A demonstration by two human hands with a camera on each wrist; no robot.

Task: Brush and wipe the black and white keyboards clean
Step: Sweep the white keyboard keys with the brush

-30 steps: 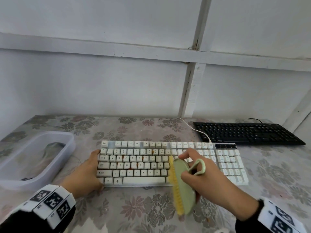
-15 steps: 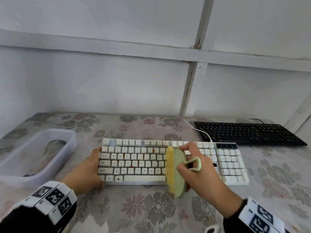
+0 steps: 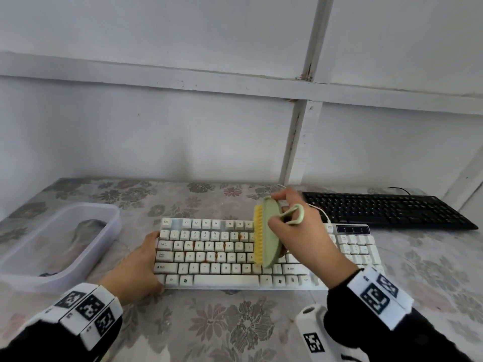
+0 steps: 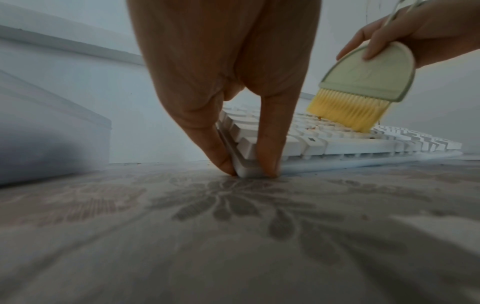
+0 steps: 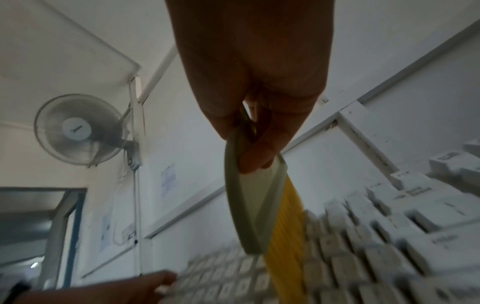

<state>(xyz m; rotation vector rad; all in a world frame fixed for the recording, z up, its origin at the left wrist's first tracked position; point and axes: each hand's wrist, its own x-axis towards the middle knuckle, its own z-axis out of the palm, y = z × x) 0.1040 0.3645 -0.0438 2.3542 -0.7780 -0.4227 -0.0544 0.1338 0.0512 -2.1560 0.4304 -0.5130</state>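
Note:
The white keyboard lies across the middle of the flowered table, with brown specks among its letter keys. My left hand holds its near left corner, one finger on the end and the thumb on the front edge. My right hand grips a pale green brush with yellow bristles. The brush stands on edge over the middle keys, bristles to the left and brushing the keycaps. The black keyboard lies untouched at the back right.
A translucent plastic tub with a dark cloth inside stands at the left of the table. The white keyboard's cable runs back toward the wall. A wall rises right behind the table.
My right hand has swept the brush from the keyboard's front edge away from me across the keys to the upper rows. My left hand has stayed on the corner.

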